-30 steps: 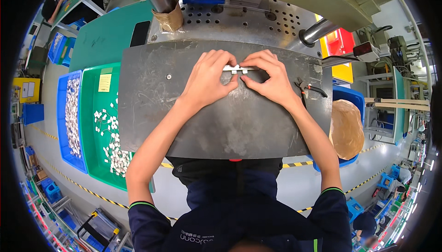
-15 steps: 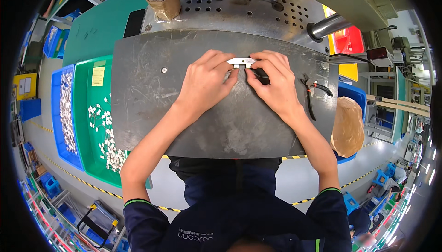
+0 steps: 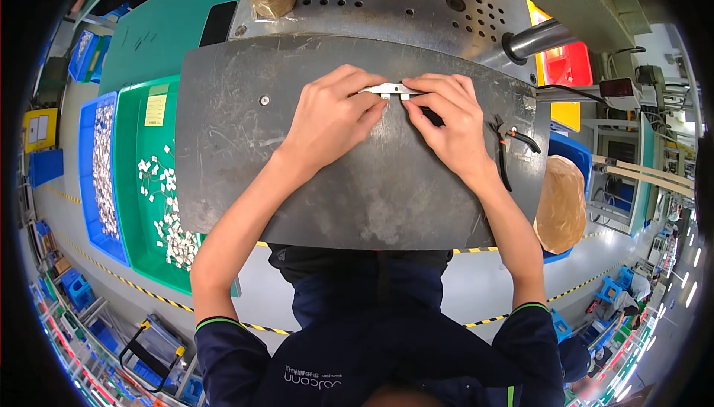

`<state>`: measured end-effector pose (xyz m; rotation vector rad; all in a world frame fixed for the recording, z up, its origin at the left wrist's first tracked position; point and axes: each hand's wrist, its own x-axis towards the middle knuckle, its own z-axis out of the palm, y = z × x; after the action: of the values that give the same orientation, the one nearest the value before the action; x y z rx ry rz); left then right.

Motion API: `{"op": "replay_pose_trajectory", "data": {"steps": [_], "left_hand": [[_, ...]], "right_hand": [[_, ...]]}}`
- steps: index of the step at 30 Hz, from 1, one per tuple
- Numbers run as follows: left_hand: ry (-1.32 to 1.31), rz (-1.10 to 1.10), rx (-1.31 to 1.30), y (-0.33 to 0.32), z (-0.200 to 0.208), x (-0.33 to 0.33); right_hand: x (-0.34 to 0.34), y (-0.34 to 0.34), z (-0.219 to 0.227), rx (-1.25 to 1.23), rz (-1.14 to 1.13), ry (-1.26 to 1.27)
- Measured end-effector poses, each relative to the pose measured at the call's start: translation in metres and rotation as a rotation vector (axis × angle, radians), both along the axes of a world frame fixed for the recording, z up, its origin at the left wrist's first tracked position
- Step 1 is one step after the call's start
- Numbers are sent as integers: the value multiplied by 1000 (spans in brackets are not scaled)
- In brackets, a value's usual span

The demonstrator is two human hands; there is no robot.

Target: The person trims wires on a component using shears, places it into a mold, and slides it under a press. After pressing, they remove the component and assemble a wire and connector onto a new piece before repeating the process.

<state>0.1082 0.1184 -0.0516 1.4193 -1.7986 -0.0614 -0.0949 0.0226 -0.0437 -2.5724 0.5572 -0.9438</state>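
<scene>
A small silver-white bar (image 3: 395, 88) with a dark hole in its middle is held level above the far half of the dark metal work plate (image 3: 357, 206). My left hand (image 3: 327, 117) pinches its left end between closed fingers and thumb. At the right end, the fingers of my right hand (image 3: 452, 118) are closed on it in the same way. Two small white blocks, like connectors (image 3: 385, 97), show under the bar near my thumbs. Fingertips partly cover the bar's ends. Something dark (image 3: 432, 116) lies under my right palm, too hidden to name.
Red-and-black cutting pliers (image 3: 509, 148) lie right of my right hand. A green bin (image 3: 128, 161) with white connector pieces and a blue bin (image 3: 88, 161) stand left. Steel posts (image 3: 541, 39) rise behind the plate. A brown-paper-lined blue bin (image 3: 571, 146) is at the right.
The view has shifted slightly, so the plate and hands sit a little higher in the picture. My fingers have adjusted slightly around the bar, which both hands still hold.
</scene>
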Motion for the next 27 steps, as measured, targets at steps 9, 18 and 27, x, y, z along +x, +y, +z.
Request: {"op": "replay_pose_trajectory", "data": {"steps": [9,18,27], "left_hand": [[54,-112,52,-7,7,17],[16,-187,175,-2,23,39],[59,-189,237,1,31,50]], "right_hand": [[-18,-26,-3,203,57,-45],[-35,-40,4,275,75,16],[-38,-46,14,240,99,52]]}}
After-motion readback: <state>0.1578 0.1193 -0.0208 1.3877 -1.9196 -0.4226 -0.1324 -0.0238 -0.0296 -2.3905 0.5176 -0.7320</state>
